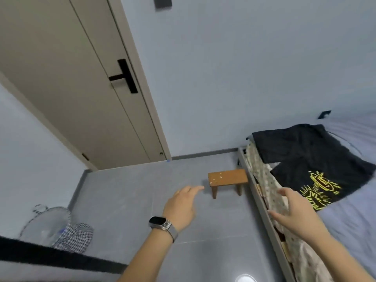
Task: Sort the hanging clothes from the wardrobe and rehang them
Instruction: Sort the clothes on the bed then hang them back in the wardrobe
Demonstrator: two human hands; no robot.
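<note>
1. Two bare hands are reaching forward over the grey tiled floor, and neither is holding anything.
2. The left hand, with a black smartwatch on a silver mesh band at its wrist, is stretching out with relaxed, nearly straight fingers pointing toward the small brown wooden stool.
3. The right hand is hovering over the edge of the bed, its fingers spread wide and empty, near the beige flower-patterned sheet hanging down the bed's side.
4. A black T-shirt with a yellow printed design is lying spread on the bed with the lavender cover, just beyond the right hand; another dark garment is lying above it, partly overlapping it.
5. The stool is standing on the floor just beside the grey bed frame.
6. A beige door with a black lever handle is standing closed in the far wall.
7. A wire-guarded floor fan is sitting low at the left, with a checked cloth beside it.
</note>
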